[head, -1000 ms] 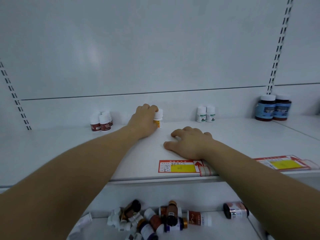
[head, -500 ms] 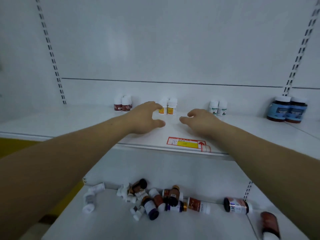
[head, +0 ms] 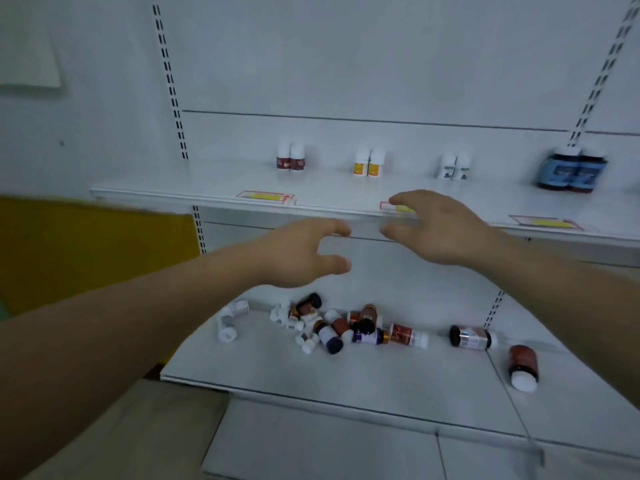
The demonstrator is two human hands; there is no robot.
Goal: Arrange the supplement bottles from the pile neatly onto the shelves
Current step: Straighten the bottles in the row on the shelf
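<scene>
No legible text on bottles [head: 367,164]

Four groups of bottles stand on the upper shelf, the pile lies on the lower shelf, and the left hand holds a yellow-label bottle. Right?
Not quite. The head view shows the left hand empty, fingers open, in front of the upper shelf. Both yellow-label bottles stand on that shelf. The rest holds: four groups there, the pile on the lower shelf.
</scene>
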